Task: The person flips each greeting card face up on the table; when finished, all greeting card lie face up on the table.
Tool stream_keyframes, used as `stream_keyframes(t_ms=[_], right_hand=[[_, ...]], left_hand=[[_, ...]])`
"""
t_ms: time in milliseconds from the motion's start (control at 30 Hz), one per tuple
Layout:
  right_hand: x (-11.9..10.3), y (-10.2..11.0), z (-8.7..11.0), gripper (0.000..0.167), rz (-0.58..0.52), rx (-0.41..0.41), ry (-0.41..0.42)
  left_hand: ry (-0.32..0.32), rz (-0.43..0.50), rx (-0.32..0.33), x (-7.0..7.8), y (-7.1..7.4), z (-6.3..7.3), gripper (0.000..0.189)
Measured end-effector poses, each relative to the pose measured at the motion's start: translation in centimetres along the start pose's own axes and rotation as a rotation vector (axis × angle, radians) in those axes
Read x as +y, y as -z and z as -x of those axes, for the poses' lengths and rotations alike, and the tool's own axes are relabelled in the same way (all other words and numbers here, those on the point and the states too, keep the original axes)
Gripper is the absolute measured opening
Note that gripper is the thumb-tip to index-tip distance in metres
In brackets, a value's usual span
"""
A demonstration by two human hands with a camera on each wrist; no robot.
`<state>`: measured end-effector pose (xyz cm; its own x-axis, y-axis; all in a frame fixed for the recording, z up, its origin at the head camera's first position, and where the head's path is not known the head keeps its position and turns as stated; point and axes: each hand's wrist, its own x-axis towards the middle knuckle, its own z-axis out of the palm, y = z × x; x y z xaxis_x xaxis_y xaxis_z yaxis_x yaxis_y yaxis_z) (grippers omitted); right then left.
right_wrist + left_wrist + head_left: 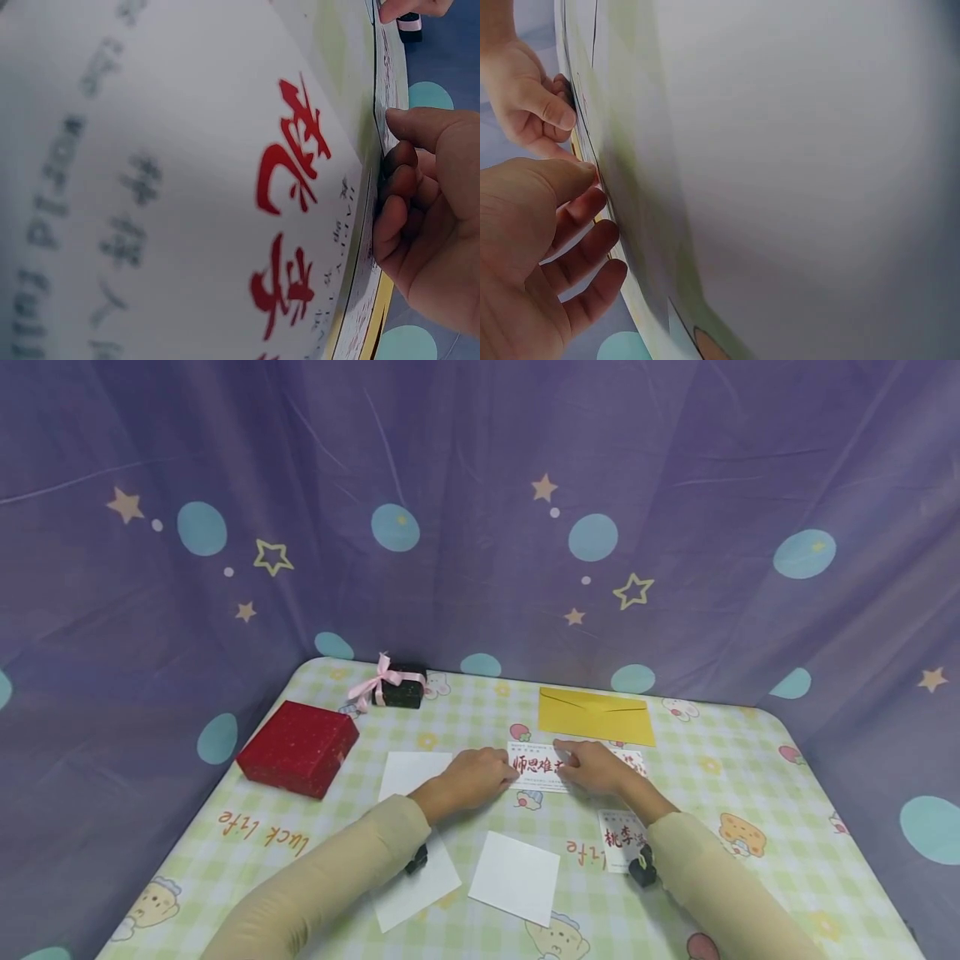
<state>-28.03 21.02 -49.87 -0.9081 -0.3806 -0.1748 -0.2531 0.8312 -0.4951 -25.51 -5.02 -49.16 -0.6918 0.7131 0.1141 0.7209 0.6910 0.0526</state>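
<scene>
A white card with red brush characters lies flat on the checked tablecloth, between my two hands. At its left end is my left hand; in the left wrist view the thumb and loosely bent fingers stand apart, fingertips right at the tabletop. My right hand rests over the card's right half and covers some of the characters. Its index finger reaches toward the far edge, while the right wrist view shows the other fingers bent against the surface. A second card with red characters lies beneath my right wrist, partly hidden by the sleeve.
Behind the card lies a yellow envelope. To the left are a red box and a black box with a pink ribbon. A white square card lies in front, beside white paper under my left arm.
</scene>
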Motion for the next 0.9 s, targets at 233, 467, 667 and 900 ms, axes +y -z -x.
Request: stream_keyframes(t_ms=[233,467,667,900], right_hand=[[-0.2,0.0,0.0,0.062,-0.008,-0.005,0.005],[-0.4,0.1,0.2,0.064,-0.042,-0.019,-0.016],[-0.3,0.9,0.4,0.063,-0.029,0.006,0.081],[-2.0,1.4,2.5,0.053,-0.026,0.017,0.242]], left_hand=[[0.0,-0.021,-0.001,-0.1,-0.1,0.2,0.019],[-0.005,-0.027,-0.018,-0.1,-0.2,0.3,0.021],[-0.01,0.008,-0.005,0.2,0.9,0.9,0.023],[0.004,0.04,-0.075,0.9,2.5,2.5,0.029]])
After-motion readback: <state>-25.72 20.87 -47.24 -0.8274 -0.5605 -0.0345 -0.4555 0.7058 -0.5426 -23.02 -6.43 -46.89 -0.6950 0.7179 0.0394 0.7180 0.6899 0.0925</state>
